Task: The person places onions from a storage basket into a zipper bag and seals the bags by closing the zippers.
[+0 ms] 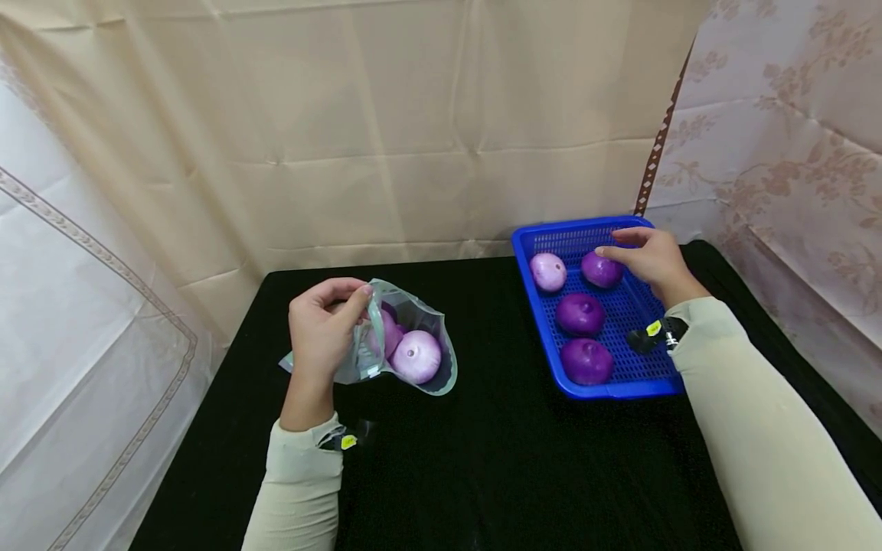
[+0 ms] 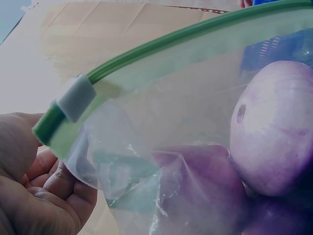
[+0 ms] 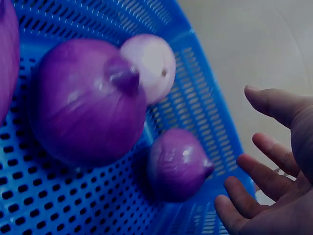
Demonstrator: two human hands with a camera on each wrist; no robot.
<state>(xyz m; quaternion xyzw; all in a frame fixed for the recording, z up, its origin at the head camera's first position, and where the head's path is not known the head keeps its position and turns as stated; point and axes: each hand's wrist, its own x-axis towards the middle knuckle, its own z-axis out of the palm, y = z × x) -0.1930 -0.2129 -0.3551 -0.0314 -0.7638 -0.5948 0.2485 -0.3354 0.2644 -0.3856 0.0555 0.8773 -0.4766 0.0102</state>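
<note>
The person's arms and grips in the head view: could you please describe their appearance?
The left sleeve and right sleeve are long and pale greenish cream. Each has a dark wrist device with a yellow tag. The left grip and right grip are bare hands.

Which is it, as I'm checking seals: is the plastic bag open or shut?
Open: the plastic bag gapes at its mouth in the head view, and a pale onion shows inside.

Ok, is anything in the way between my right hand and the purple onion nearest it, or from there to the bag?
Nothing visible separates your right hand from that purple onion. Toward the bag, a pale onion sits to its left, with the blue basket's left rim just beyond.
</note>
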